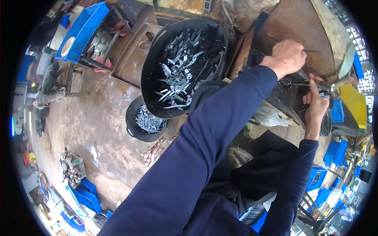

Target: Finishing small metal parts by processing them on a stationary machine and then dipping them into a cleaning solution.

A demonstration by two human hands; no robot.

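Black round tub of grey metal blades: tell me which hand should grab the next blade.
Probably left. The left hand is nearer the black round tub, though it pinches a thin metal strip; the right hand lies farther away.

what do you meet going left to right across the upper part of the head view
blue plastic crate → rusty metal stand → large black tub of flat metal blanks → left hand gripping a thin metal piece → right hand → yellow bin
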